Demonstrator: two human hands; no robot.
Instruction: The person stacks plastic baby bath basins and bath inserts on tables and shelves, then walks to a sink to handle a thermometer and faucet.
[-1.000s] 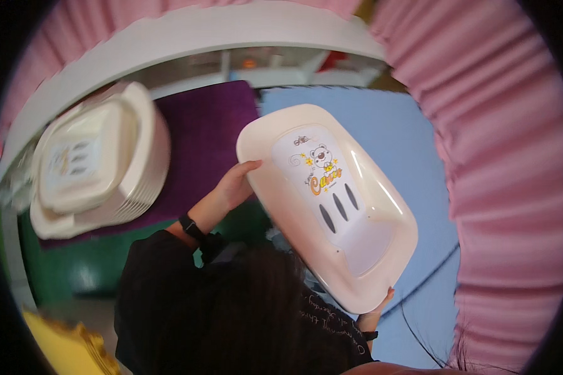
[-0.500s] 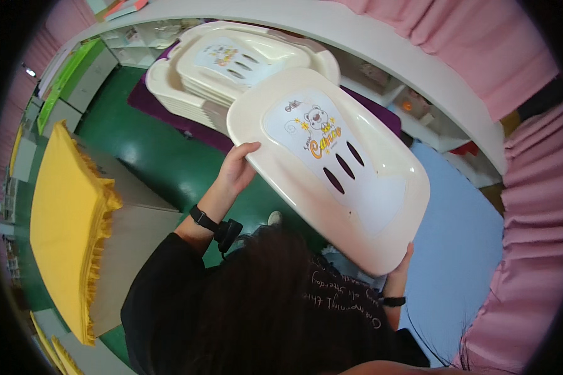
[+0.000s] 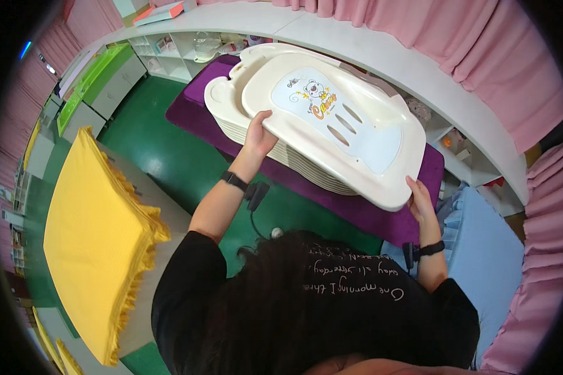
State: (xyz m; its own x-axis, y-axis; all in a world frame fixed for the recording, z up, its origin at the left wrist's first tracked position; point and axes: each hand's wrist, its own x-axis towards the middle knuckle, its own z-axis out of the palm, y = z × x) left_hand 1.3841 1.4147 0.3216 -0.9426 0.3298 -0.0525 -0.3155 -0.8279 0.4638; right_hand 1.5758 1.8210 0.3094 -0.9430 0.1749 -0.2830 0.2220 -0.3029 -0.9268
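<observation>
Head view. A cream tray (image 3: 364, 106), shallow and round-cornered, lies above the near side of a stack of cream tubs (image 3: 223, 100) on the purple-draped counter (image 3: 182, 116). Its long axis runs obliquely, from far left to near right, roughly parallel to that of the stack; its near-right corner projects toward the person, beyond the tubs. Whether the tray rests on them or hangs just above, this onlooker cannot tell.

The left hand (image 3: 259, 139) meets the near long edge close to the left end: the thumb lies over the rim and the fingers fold underneath, pinching it, their tips hidden. The right hand (image 3: 421, 199) touches the near-right corner; its fingers lie against the edge, but whether they pinch it cannot be told. Neither hand is nearer, since both make contact. From the left fingers the tray extends rightward and away; from the right fingers, leftward and away.
</observation>
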